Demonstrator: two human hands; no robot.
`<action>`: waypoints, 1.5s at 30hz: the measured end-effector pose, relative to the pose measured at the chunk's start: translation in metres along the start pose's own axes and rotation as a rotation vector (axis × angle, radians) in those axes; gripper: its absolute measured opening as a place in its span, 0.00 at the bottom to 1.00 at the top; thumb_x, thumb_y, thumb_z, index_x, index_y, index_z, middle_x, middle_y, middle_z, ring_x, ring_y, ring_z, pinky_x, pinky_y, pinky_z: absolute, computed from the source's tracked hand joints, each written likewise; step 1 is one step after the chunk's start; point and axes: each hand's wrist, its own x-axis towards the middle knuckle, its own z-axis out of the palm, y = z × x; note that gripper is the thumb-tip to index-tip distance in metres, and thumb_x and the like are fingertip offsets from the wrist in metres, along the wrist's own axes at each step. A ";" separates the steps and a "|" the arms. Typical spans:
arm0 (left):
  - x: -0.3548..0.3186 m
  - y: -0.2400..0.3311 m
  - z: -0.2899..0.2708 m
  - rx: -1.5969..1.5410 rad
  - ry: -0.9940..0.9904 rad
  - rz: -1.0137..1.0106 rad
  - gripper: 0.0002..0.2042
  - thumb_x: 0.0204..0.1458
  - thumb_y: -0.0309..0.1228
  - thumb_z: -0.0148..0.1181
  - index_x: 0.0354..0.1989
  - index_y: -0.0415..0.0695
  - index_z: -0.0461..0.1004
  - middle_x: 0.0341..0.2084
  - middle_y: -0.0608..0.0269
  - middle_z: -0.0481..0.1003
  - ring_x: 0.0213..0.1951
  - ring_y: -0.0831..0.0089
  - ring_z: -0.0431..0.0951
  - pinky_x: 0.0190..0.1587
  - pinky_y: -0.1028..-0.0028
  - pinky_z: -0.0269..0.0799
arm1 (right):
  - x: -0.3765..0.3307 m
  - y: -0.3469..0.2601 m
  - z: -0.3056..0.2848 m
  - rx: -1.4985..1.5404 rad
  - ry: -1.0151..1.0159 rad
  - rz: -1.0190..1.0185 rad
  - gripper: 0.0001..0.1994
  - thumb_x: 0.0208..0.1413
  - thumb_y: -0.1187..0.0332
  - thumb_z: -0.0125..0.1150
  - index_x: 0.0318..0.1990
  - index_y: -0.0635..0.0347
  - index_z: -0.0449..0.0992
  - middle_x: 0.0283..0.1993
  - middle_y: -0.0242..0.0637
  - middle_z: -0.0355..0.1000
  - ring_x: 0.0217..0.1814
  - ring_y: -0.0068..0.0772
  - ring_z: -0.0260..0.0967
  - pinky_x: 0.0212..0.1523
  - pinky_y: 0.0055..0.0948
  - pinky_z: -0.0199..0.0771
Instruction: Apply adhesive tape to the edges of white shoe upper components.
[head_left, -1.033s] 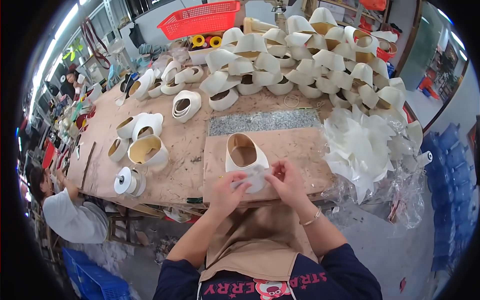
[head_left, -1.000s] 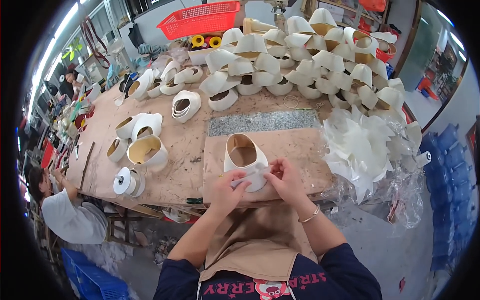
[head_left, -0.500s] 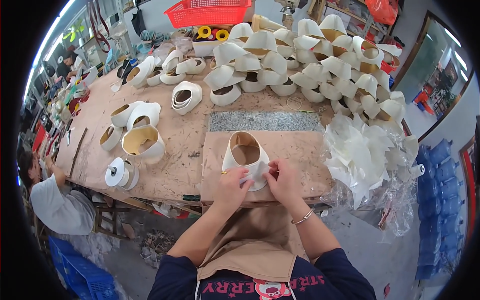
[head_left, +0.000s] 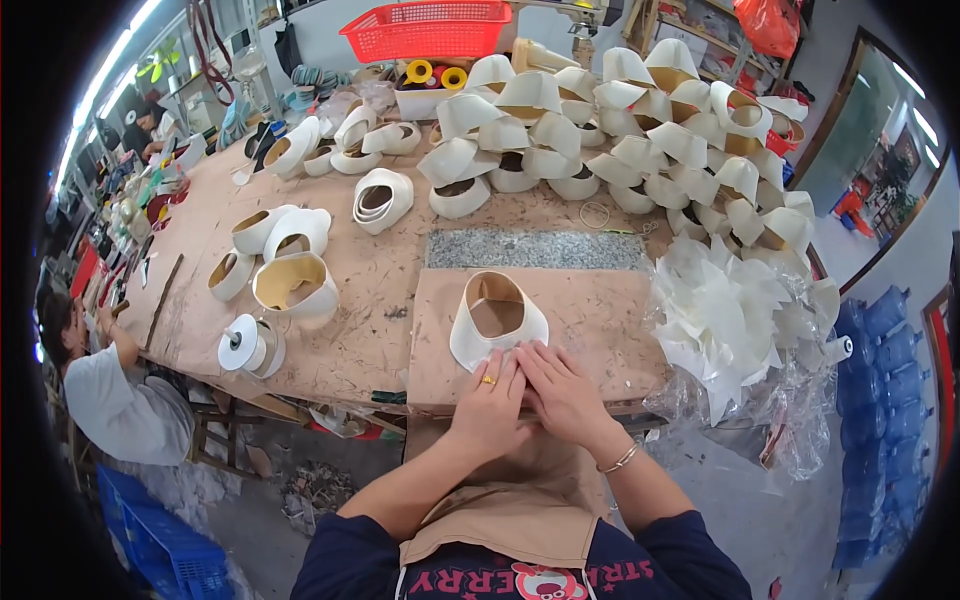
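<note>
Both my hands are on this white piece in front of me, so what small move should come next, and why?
I'd probably smooth the near edge of the white piece with gentle pressure. Your left hand and right hand are close together, fingers extended over that edge, and the piece sits on the brown work surface, which should back the pressure.

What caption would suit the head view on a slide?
Left hand and right hand together touch the near end of a hollow white piece on a workbench.
</note>
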 end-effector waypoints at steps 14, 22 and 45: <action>0.042 -0.068 -0.002 -1.398 0.452 -0.565 0.24 0.53 0.23 0.54 0.59 0.40 0.60 0.51 0.56 0.67 0.50 0.66 0.69 0.52 0.71 0.67 | 0.038 -0.019 -0.008 1.459 0.232 0.580 0.05 0.59 0.70 0.56 0.40 0.58 0.74 0.35 0.22 0.72 0.35 0.12 0.65 0.37 0.18 0.66; 0.061 -0.041 -0.015 -1.551 0.306 -0.375 0.16 0.53 0.32 0.55 0.49 0.40 0.70 0.39 0.63 0.74 0.39 0.76 0.76 0.39 0.76 0.74 | 0.067 -0.001 -0.012 1.958 0.139 0.737 0.10 0.62 0.62 0.51 0.39 0.59 0.74 0.33 0.26 0.72 0.31 0.12 0.66 0.31 0.16 0.67; 0.055 -0.054 -0.041 -1.474 0.330 -0.433 0.14 0.62 0.34 0.46 0.51 0.39 0.67 0.41 0.61 0.73 0.39 0.68 0.75 0.44 0.71 0.71 | 0.112 -0.016 -0.037 0.149 0.508 -0.174 0.10 0.45 0.73 0.64 0.36 0.60 0.72 0.39 0.37 0.71 0.39 0.43 0.68 0.38 0.35 0.71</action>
